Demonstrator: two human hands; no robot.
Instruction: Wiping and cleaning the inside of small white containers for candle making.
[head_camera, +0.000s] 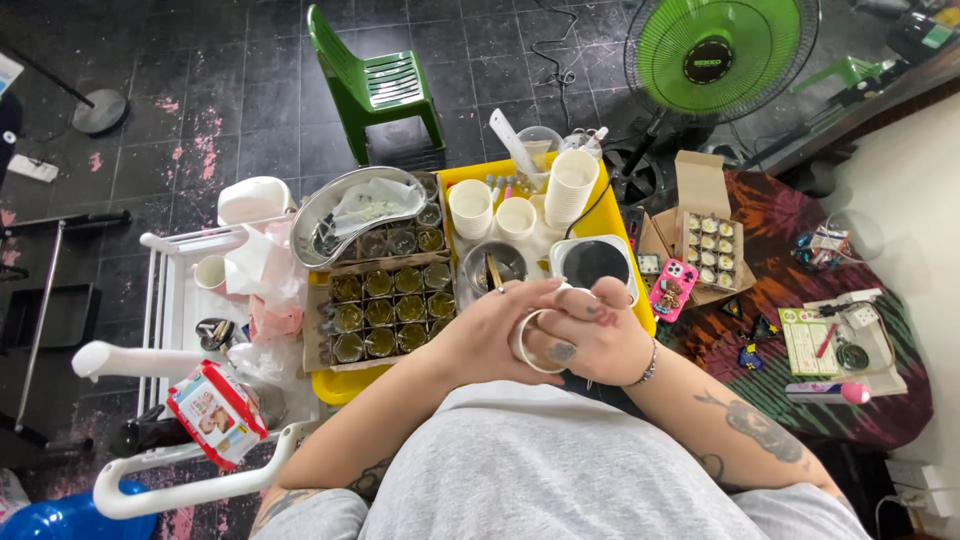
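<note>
Seated person, grey shirt, both forearms drawn in and bent at the elbow so the hands meet just above the lap. Left hand (492, 335) lies palm-down with fingers curled round the near side of a small white cup (533, 345); right hand (592, 335), bracelet at the wrist, wraps the cup from the other side, fingers folded over its top. Both hands closed on the cup, which is tipped on its side with the round rim facing the body; contents cannot be seen. Directly beyond the hands: a yellow tray (345, 385) carrying a cardboard box of small glass jars (385, 312) filled with a greenish-yellow substance, set in rows. Just right of the box, a metal pot (492, 266) with a stick in it, and a white hot plate (595, 264) with a dark round top. Further back on the tray: two single white cups (470, 205), a taller stack of white cups (572, 185), and a kidney-shaped metal basin (360, 212) holding crumpled paper. To the person's left, a white trolley (165, 300) with a red and white carton (218, 412) at its near end. To the right, a patterned cloth table (790, 300) with a pink phone (672, 288) and an open carton of small tins (710, 250). Farthest: green plastic chair (375, 85) and green fan (720, 55) on the dark tiled floor.
</note>
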